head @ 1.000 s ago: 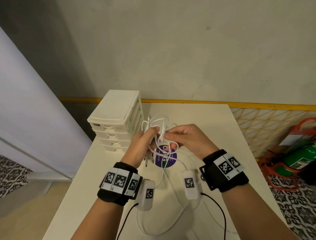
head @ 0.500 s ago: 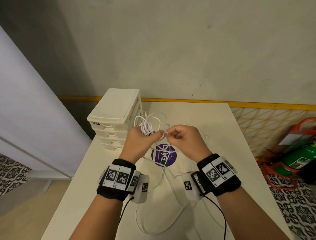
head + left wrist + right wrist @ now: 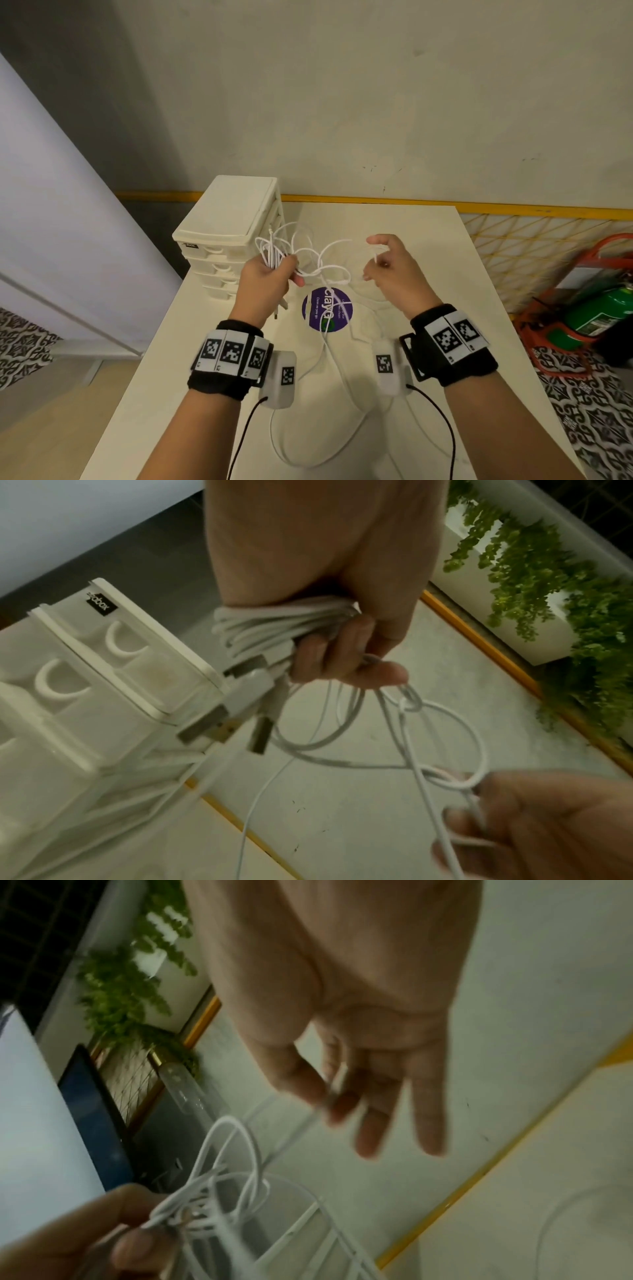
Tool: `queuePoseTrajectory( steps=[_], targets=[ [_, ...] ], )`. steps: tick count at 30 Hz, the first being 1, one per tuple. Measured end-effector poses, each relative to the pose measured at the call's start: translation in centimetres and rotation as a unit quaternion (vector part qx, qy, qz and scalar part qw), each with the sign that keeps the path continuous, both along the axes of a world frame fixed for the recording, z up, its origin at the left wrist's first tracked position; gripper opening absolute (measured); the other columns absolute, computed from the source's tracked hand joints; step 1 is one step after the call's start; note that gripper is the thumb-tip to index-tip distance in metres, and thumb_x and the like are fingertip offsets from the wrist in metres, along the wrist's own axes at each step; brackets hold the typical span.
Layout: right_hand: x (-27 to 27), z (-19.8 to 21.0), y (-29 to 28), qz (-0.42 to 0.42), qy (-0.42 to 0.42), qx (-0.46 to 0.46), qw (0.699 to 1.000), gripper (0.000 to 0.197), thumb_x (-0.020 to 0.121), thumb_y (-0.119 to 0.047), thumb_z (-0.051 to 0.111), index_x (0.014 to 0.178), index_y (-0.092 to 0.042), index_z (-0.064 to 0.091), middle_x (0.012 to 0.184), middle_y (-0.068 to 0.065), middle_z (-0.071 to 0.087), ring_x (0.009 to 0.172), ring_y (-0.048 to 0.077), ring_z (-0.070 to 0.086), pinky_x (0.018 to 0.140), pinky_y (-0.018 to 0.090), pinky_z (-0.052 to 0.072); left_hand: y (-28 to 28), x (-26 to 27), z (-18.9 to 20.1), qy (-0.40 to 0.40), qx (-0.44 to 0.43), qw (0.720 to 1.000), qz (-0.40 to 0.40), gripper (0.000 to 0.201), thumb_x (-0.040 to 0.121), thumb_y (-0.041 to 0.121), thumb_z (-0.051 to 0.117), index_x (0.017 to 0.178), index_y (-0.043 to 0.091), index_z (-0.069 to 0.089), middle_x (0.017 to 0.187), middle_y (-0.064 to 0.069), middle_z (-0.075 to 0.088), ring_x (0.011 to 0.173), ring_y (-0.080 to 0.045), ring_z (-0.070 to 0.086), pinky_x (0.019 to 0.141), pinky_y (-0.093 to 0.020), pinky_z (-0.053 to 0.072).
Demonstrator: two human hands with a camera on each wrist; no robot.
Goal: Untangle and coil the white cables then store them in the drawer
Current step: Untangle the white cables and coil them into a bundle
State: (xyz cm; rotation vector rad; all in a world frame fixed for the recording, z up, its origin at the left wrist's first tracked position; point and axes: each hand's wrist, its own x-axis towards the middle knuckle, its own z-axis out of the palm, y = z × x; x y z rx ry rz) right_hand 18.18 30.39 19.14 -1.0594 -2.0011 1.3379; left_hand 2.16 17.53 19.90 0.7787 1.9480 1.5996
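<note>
Left hand [image 3: 265, 281] fingers clenched round bunched white cables [image 3: 284, 626] above the table; right hand [image 3: 394, 270] thumb and forefinger pinch one strand. Untangling step; next, likely feed it through the knot [image 3: 409, 703]. White plastic drawer unit [image 3: 233, 219] closed.

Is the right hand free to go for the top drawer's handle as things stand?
Probably not yet: the right hand pinches a strand of the white cables, and the drawer unit lies beyond the left hand, which grips the bundle.

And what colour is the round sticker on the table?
Purple, with white lettering, on the round sticker; head view shows it best.
</note>
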Motion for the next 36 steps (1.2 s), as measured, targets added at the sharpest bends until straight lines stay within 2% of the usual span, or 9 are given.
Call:
queuePoseTrajectory(
  steps=[3,6,9,14,23,26,30,33,36],
  targets=[
    [0.1,0.3,-0.1,0.052,-0.074,0.08,0.993,0.067,0.085,0.001,0.05,0.142,-0.029,0.032,0.108,0.0,0.051,0.103,0.01,0.05,0.091,0.024,0.039,0.2,0.3,-0.2,0.057,-0.006,0.998,0.005,0.025,0.088,0.012,0.06,0.064,0.005,0.061,0.049,0.002,0.062,0.039,-0.008,0.044,0.044,-0.021,0.04],
    [-0.9,1.6,-1.4,0.09,0.002,0.236,0.968,0.056,0.085,-0.001,0.048,0.136,-0.025,0.047,0.132,-0.004,0.046,0.125,0.007,0.039,0.106,0.022,0.03,0.5,1.0,-0.2,0.101,-0.009,0.995,-0.021,0.024,0.088,0.013,0.063,0.067,0.001,0.062,0.052,0.0,0.062,0.038,0.0,0.048,0.049,-0.019,0.039],
    [-2.2,1.5,-1.8,0.15,-0.065,0.289,0.943,0.035,0.091,-0.025,0.057,0.126,-0.021,0.059,0.119,0.001,0.062,0.111,0.016,0.055,0.099,0.032,0.041,0.7,1.9,-0.5,0.103,-0.005,0.994,-0.04,0.024,0.087,0.009,0.063,0.064,0.004,0.058,0.047,0.002,0.059,0.037,-0.001,0.048,0.045,-0.014,0.038],
    [-2.2,0.7,-1.2,0.146,-0.08,0.218,0.962,0.022,0.084,-0.024,0.067,0.104,-0.016,0.073,0.094,0.003,0.071,0.083,0.012,0.06,0.078,0.023,0.043,0.3,1.6,-1.1,0.142,-0.051,0.988,-0.037,0.023,0.084,0.009,0.064,0.066,-0.004,0.057,0.055,-0.011,0.06,0.042,-0.008,0.048,0.043,-0.013,0.037],
    [1.9,-4.1,3.5,-0.139,-0.122,0.201,0.962,0.016,0.092,-0.012,0.054,0.095,-0.006,0.069,0.098,0.012,0.069,0.092,0.028,0.062,0.074,0.024,0.038,-1.1,-2.2,-1.0,0.18,-0.081,0.978,0.073,0.033,0.083,0.017,0.064,0.069,-0.011,0.054,0.059,-0.022,0.057,0.05,-0.022,0.045,0.051,-0.029,0.036],
    [1.3,-5.3,2.7,-0.096,-0.213,0.176,0.956,0.026,0.092,-0.004,0.045,0.108,-0.008,0.066,0.114,0.013,0.062,0.104,0.028,0.057,0.081,0.028,0.041,-0.3,-1.8,-0.8,0.19,-0.093,0.975,0.063,0.036,0.083,0.02,0.064,0.071,-0.012,0.054,0.062,-0.025,0.057,0.052,-0.024,0.047,0.05,-0.031,0.037],
    [-0.2,-2.1,0.5,0.017,-0.071,0.317,0.946,0.043,0.085,0.006,0.043,0.12,-0.01,0.062,0.126,0.006,0.056,0.12,0.021,0.047,0.104,0.027,0.034,0.5,-0.4,-0.5,0.21,-0.104,0.972,0.013,0.029,0.083,0.017,0.065,0.066,-0.002,0.052,0.052,-0.005,0.052,0.046,-0.016,0.046,0.045,-0.024,0.035],
    [-2.0,0.0,-1.2,0.173,-0.106,0.266,0.942,0.039,0.093,-0.02,0.054,0.132,-0.016,0.053,0.121,0.003,0.061,0.115,0.014,0.049,0.1,0.02,0.03,1.1,0.5,-0.4,0.221,-0.085,0.972,-0.009,0.026,0.083,0.014,0.065,0.064,0.003,0.052,0.05,-0.001,0.053,0.042,-0.007,0.048,0.043,-0.014,0.034],
    [-2.6,0.3,-1.4,0.164,-0.07,0.167,0.97,0.037,0.086,-0.027,0.065,0.122,-0.015,0.062,0.098,0.005,0.068,0.09,0.011,0.059,0.085,0.022,0.041,1.3,0.5,-0.2,0.228,-0.078,0.97,-0.008,0.025,0.082,0.016,0.066,0.07,-0.003,0.055,0.059,-0.013,0.059,0.052,-0.02,0.054,0.048,-0.024,0.037]
  ],
)
